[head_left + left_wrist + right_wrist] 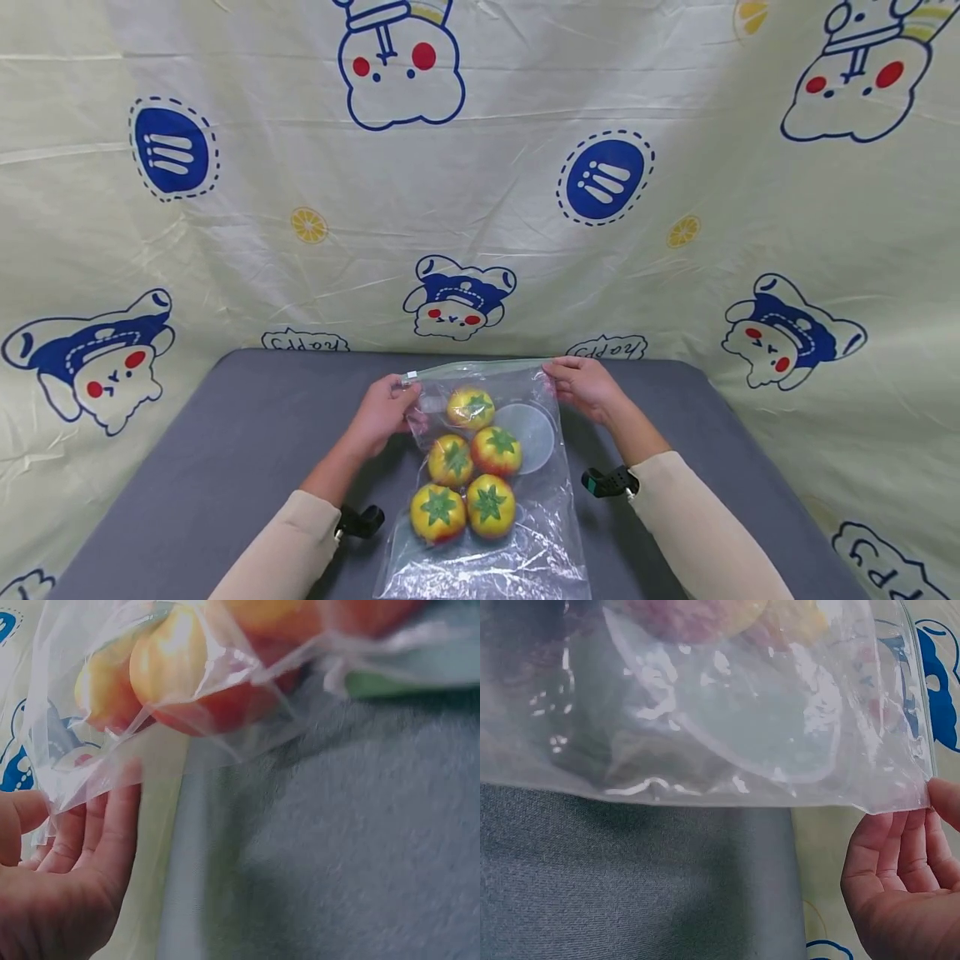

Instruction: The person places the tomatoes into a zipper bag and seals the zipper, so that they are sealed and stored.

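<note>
A clear plastic zip bag [540, 554] is spread wide, its zip edge at the far side. My left hand [382, 412] pinches the top left corner beside a small white zip slider [410, 377]. At the opposite corner, my right hand [588, 387] grips the plastic between thumb and fingers, as the right wrist view also shows. Several yellow-red, tomato-like fruits [491, 506] with green star-shaped tops show through the plastic. To their right is a pale, round, dish-like thing [542, 442]; whether it lies in the bag or behind it, I cannot tell.
A grey cloth-covered table [247, 450] lies beneath the bag. Behind it hangs a pale printed curtain [510, 250] with cartoon bears and orange slices. A black wrist camera [360, 522] sits on the left wrist, another camera [609, 482] on the right.
</note>
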### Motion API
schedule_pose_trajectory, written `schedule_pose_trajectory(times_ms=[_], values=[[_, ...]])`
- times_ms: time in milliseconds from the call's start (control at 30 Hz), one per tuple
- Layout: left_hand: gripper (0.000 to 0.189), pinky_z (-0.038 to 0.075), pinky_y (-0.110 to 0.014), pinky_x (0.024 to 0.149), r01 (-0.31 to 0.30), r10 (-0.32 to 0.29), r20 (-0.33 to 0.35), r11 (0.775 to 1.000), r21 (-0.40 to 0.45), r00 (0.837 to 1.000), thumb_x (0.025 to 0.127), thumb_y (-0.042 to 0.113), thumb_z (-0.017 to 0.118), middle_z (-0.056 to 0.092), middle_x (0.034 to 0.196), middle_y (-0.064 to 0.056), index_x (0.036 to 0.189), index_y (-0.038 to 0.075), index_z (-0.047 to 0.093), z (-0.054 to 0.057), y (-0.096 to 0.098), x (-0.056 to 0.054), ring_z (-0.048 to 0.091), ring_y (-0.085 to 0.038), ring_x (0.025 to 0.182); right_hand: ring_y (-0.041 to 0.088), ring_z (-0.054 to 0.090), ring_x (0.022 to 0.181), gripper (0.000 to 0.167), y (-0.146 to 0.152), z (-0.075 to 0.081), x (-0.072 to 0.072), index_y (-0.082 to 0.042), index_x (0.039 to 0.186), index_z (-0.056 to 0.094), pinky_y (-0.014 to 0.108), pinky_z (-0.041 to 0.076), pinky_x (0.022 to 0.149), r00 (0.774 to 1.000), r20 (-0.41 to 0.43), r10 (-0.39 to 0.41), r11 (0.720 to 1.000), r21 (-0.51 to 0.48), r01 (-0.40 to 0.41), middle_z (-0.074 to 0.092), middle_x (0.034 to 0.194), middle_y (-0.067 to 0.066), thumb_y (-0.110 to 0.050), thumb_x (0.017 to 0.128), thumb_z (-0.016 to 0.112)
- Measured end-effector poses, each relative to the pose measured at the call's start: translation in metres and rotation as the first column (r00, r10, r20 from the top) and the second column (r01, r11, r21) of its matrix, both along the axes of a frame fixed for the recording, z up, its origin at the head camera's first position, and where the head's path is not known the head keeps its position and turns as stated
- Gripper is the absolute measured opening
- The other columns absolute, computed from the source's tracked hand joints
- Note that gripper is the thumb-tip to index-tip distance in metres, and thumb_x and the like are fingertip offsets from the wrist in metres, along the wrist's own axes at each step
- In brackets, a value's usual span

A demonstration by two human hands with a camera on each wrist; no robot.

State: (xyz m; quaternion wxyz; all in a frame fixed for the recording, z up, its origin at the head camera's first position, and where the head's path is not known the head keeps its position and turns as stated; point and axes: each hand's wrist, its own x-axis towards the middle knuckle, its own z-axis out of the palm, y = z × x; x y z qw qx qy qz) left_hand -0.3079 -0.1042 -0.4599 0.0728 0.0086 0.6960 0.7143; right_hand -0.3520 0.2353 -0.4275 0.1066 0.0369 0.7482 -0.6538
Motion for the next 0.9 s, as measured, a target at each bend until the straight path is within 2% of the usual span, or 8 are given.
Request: schedule_pose_trajectory(times_ms=[167, 300, 500, 800, 900], values=[[0.017, 0.063, -0.036, 0.067, -0.059, 0.059, -0.007, 0.998, 0.037, 0.998, 0.104, 0.011, 0.058, 0.066, 0.075, -0.002, 0.103, -0.006, 0.061, -0.003, 0.0, -0.001, 0.07, -0.015, 0.064, 0.01, 0.07, 0.079, 0.036, 0.005, -0.004, 0.0, 0.008, 0.128, 0.058, 0.026, 0.059, 0.073, 1.0, -0.007, -0.001, 1.0, -0.015, 0.001, 0.072, 0.086, -0.003, -0.015, 0.102, 0.064], [0.019, 0.063, -0.034, 0.065, -0.092, 0.093, -0.013, 0.995, 0.042, 0.996, 0.104, 0.013, 0.06, 0.065, 0.075, -0.002, 0.104, -0.005, 0.064, -0.003, -0.001, -0.004, 0.069, -0.014, 0.062, 0.01, 0.07, 0.08, 0.036, 0.009, -0.007, 0.001, 0.009, 0.128, 0.058, 0.026, 0.059, 0.073, 1.0, -0.016, -0.002, 1.0, -0.016, 0.002, 0.072, 0.087, -0.002, -0.015, 0.101, 0.065], [0.02, 0.063, -0.036, 0.068, -0.086, 0.088, -0.032, 0.994, 0.06, 0.996, 0.104, 0.013, 0.061, 0.066, 0.075, -0.003, 0.102, -0.006, 0.064, -0.005, -0.004, -0.009, 0.069, -0.014, 0.064, 0.01, 0.069, 0.08, 0.033, 0.013, -0.011, 0.002, 0.009, 0.125, 0.06, 0.026, 0.059, 0.074, 0.999, -0.038, 0.001, 1.0, -0.016, -0.002, 0.071, 0.087, -0.002, -0.014, 0.102, 0.064], [0.019, 0.061, -0.029, 0.063, -0.09, 0.086, -0.06, 0.995, -0.05, 0.994, 0.102, 0.015, 0.063, 0.067, 0.078, -0.001, 0.102, -0.004, 0.067, -0.009, -0.013, -0.017, 0.068, -0.012, 0.062, 0.009, 0.067, 0.076, 0.021, 0.017, -0.017, 0.004, 0.005, 0.115, 0.064, 0.025, 0.059, 0.072, 0.998, -0.069, 0.001, 0.999, -0.04, -0.004, 0.07, 0.084, -0.002, -0.011, 0.101, 0.065], [0.019, 0.061, -0.029, 0.063, -0.071, 0.067, -0.076, 0.996, -0.056, 0.995, 0.102, 0.015, 0.064, 0.068, 0.078, -0.001, 0.101, -0.004, 0.067, -0.01, -0.015, -0.018, 0.068, -0.012, 0.063, 0.01, 0.067, 0.076, 0.014, 0.02, -0.018, 0.004, 0.003, 0.11, 0.066, 0.025, 0.059, 0.072, 0.996, -0.086, 0.01, 0.997, -0.073, -0.016, 0.07, 0.082, -0.002, -0.008, 0.101, 0.064]])
